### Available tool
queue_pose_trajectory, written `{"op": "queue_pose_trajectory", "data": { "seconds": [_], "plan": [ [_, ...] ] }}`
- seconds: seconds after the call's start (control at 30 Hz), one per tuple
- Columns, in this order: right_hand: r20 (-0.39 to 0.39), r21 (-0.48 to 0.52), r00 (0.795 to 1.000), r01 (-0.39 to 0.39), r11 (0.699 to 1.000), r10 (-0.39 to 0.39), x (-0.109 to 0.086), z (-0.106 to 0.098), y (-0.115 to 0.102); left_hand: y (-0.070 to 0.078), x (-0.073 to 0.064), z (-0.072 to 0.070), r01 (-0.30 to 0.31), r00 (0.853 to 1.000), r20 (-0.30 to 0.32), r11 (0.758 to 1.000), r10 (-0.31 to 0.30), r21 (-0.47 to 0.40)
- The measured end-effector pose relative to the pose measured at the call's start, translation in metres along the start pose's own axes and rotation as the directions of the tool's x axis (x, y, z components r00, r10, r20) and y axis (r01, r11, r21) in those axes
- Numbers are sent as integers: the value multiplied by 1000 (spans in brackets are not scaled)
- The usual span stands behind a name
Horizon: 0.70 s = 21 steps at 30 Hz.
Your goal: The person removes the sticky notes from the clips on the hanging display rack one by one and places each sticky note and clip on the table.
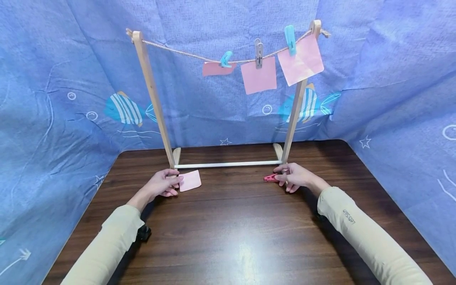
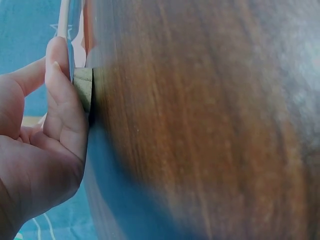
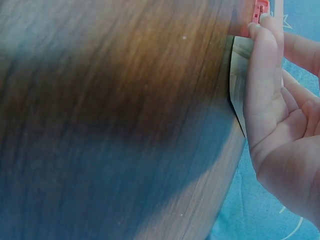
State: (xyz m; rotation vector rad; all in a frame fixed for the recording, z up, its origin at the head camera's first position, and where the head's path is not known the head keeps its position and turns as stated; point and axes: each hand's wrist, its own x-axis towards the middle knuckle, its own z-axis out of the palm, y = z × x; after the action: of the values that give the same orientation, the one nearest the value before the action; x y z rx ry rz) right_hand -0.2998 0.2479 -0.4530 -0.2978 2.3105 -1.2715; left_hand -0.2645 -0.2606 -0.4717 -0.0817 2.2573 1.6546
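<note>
My left hand [image 1: 164, 183] pinches a small pink paper note [image 1: 191, 180] by its left edge, low over the table near the left foot of a wooden frame. Across from it, my right hand [image 1: 293, 177] holds a red clothespin [image 1: 269, 178] between thumb and fingers, close to the frame's right foot. In the right wrist view the clothespin [image 3: 260, 11] shows just past the fingertips. Above, a sagging rope [image 1: 178, 51] carries three pink notes: a folded-looking one [image 1: 213, 69] at left, one in the middle [image 1: 261, 79] and one at right [image 1: 303, 61].
Two blue clothespins and a grey clothespin [image 1: 259, 53] grip the notes on the rope. The frame has a left post [image 1: 151, 87], a right post [image 1: 296, 107] and a white crossbar [image 1: 228, 164] low down. Blue fish-print cloth [image 1: 221, 114] hangs behind the dark wooden table [image 1: 228, 221].
</note>
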Motion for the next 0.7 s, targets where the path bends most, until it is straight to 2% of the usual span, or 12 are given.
{"op": "queue_pose_trajectory", "data": {
  "seconds": [0.13,0.3,0.5,0.7],
  "plan": [
    [2,5,1000,-5,1000,5,0,0,0,0,0,0,11,1000,-7,1000,-11,-10],
    [10,30,1000,-15,999,15,-1,-1,-1,2,-3,1,-4,1000,5,1000,4,-10],
    [44,60,999,-23,998,20,-2,-2,-1,4,-6,0,-20,999,30,1000,20,2],
    [62,42,998,-34,999,31,-5,-5,-3,11,-11,-1,-41,997,68,999,41,10]
  ]
}}
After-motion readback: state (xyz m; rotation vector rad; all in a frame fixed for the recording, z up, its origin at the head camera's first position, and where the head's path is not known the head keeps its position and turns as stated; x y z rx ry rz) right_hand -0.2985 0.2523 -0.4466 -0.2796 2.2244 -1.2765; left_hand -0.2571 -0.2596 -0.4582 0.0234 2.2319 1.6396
